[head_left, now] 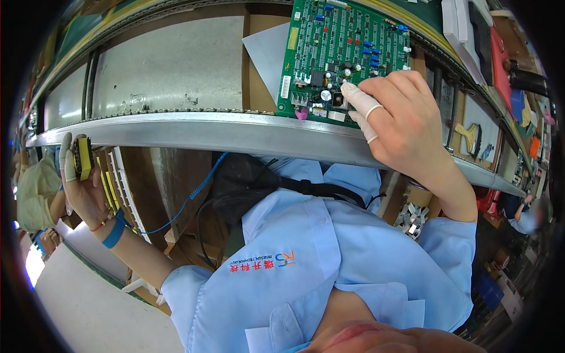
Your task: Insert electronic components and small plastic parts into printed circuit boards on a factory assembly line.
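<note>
My right hand (407, 117), with white finger cots on its thumb and a finger, reaches over a green circuit board (312, 50). Its covered fingertips are pinched together among the small parts near the board's lower edge; what they hold, if anything, is hidden. Round capacitors, blue and red parts and a pink piece (301, 113) sit on the board. Off to the left, below the rail, my left hand (81, 187) is raised and closed on a yellow-and-black block (83, 157). Finger cots cover some of its fingers too.
A metal conveyor rail (194, 130) with a chain runs along the board's near side. From a blue wrist strap (115, 230) on my left arm runs a coiled cord (203, 183). Metal pieces (412, 219) lie in a box at right. Another person (38, 197) is at far left.
</note>
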A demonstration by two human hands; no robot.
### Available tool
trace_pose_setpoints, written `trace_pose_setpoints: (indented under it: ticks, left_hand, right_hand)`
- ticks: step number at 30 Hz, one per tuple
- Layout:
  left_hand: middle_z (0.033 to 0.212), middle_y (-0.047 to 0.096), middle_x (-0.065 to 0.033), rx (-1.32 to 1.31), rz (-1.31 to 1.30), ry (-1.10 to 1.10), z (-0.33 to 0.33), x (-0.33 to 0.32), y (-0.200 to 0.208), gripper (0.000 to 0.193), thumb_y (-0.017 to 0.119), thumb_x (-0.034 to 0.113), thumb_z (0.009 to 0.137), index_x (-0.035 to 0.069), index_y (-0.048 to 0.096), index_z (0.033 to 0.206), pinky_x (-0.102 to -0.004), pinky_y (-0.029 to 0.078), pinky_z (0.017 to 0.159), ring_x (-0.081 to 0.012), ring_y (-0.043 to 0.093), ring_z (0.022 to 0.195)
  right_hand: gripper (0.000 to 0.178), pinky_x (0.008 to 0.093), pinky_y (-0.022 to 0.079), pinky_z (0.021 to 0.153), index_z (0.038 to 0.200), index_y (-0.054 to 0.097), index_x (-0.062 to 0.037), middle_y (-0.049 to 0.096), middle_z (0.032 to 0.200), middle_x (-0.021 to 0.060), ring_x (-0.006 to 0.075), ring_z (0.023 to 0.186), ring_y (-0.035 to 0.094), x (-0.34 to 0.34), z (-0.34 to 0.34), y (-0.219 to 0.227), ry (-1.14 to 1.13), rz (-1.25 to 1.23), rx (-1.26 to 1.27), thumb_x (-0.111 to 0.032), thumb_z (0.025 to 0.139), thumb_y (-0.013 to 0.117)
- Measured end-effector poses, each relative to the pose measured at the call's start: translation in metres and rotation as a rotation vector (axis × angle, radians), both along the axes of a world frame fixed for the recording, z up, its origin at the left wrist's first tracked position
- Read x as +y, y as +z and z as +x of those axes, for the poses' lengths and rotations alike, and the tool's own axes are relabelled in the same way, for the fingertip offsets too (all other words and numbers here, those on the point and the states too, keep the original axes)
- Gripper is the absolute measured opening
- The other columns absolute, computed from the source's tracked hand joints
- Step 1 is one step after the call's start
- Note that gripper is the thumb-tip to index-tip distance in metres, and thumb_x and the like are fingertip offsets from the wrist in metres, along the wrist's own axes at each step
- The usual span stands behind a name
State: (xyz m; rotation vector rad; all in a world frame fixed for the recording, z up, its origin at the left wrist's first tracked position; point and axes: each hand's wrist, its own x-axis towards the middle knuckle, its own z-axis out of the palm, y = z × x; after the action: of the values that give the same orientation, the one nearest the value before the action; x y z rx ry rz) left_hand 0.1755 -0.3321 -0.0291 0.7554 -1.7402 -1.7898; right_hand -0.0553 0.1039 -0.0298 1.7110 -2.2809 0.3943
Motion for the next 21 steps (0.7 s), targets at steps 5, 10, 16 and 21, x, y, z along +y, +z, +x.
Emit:
trace_pose_setpoints:
  ticks: [5, 10, 16, 21]
  left_hand:
    - [0.120, 0.059, -0.0190, 0.051, 0.246, 0.062, -0.021, 0.054, 0.003, 0.038, 0.048, 0.024, 0.099, 0.000, 0.050, 0.128, -0.0144, 0.042, 0.045, -0.0134, 0.062, 0.084]
    - [0.114, 0.059, -0.0190, 0.043, 0.363, -0.208, -0.042, 0.086, -0.009, 0.038, 0.044, 0.031, 0.100, -0.002, 0.057, 0.116, -0.0145, 0.041, 0.041, -0.0118, 0.062, 0.081]
    - [0.123, 0.052, -0.0206, -0.108, 0.252, -0.590, -0.051, 0.113, -0.002, 0.085, 0.081, 0.046, 0.070, -0.003, 0.046, 0.129, -0.0324, 0.043, 0.098, -0.0244, 0.054, 0.114]
    - [0.125, 0.053, -0.0186, -0.098, 0.247, -0.630, -0.068, 0.145, 0.007, 0.084, 0.087, 0.030, 0.064, -0.005, 0.047, 0.129, -0.0385, 0.041, 0.101, -0.0268, 0.053, 0.117]
  right_hand:
    - [0.024, 0.0340, 0.042, 0.071, 0.090, 0.066, 0.0041, 0.056, 0.077, 0.0067, 0.0219, 0.075, 0.054, -0.004, 0.001, 0.007, 0.036, 0.049, 0.007, -0.007, 0.069, 0.061]
    - [0.022, 0.0340, 0.042, 0.070, 0.087, 0.066, 0.0034, 0.054, 0.075, 0.0063, 0.0215, 0.074, 0.053, -0.008, 0.000, 0.008, 0.043, 0.098, -0.016, -0.009, 0.069, 0.063]
    - [0.021, 0.0339, 0.044, 0.070, 0.085, 0.066, 0.0032, 0.053, 0.074, 0.0059, 0.0217, 0.074, 0.053, -0.008, -0.004, 0.006, 0.092, 0.076, -0.005, -0.010, 0.069, 0.063]
    - [0.023, 0.0341, 0.045, 0.074, 0.088, 0.066, 0.0019, 0.056, 0.077, 0.0057, 0.0213, 0.076, 0.055, -0.001, -0.004, 0.004, 0.137, 0.096, 0.135, -0.011, 0.068, 0.063]
